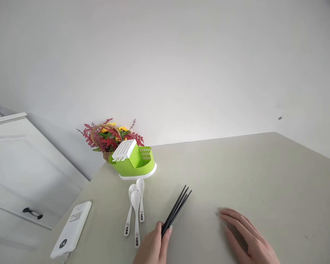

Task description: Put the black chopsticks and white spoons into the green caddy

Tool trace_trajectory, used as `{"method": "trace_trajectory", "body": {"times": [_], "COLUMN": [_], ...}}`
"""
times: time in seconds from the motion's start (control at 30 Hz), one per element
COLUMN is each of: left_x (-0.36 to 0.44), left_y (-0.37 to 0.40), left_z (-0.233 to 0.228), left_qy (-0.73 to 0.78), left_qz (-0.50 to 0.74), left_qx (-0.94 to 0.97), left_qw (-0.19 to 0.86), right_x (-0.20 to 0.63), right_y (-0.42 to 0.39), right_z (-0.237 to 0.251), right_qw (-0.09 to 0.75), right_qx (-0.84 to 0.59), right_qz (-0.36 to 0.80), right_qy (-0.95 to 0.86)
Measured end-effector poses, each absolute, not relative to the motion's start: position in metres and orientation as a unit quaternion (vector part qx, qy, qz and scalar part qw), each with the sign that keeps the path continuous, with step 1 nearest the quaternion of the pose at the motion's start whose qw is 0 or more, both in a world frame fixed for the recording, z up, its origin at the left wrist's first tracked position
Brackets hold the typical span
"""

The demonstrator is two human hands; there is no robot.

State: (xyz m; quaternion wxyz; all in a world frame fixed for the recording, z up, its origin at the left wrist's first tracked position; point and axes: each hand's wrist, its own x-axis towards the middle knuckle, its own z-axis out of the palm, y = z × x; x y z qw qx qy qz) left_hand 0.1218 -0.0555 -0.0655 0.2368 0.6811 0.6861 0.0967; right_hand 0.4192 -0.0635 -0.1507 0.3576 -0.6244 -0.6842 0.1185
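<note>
Pale walls [178, 73] stand behind a greenish-grey tabletop [222, 168], with a white cabinet [19, 176] off to the left. From the head view, I see the left hand [154, 244] closed around a bundle of black chopsticks [176, 209], tips pointing up and away, just right of three white spoons [135, 200]. Beyond the spoons sits a green caddy [129, 168], with a basket of red and yellow flowers [107, 139] behind it. The right hand [249, 236] is open, thumb apart; its fingertips blur, so whether they touch the tabletop I can't tell.
</note>
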Motion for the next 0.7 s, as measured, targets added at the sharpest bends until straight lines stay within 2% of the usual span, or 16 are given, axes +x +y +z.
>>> {"method": "trace_trajectory", "body": {"times": [0.13, 0.27, 0.47, 0.7], "left_x": [0.142, 0.168, 0.188, 0.203], "left_y": [-0.045, -0.035, -0.031, -0.029], "left_z": [-0.066, -0.051, -0.035, -0.036], "left_qy": [0.666, 0.669, 0.659, 0.665], "left_qz": [0.014, -0.092, -0.151, -0.143], "left_qx": [0.737, 0.735, 0.735, 0.729], "left_qw": [0.118, 0.062, 0.058, 0.075], "right_x": [0.416, 0.413, 0.418, 0.416], "right_y": [-0.065, -0.066, -0.065, -0.063], "right_z": [-0.149, -0.147, -0.146, -0.141], "right_qw": [0.364, 0.376, 0.356, 0.366], "right_qx": [-0.625, -0.636, -0.617, -0.609], "right_qz": [0.118, 0.116, 0.093, 0.083], "right_qy": [-0.681, -0.663, -0.695, -0.699]}}
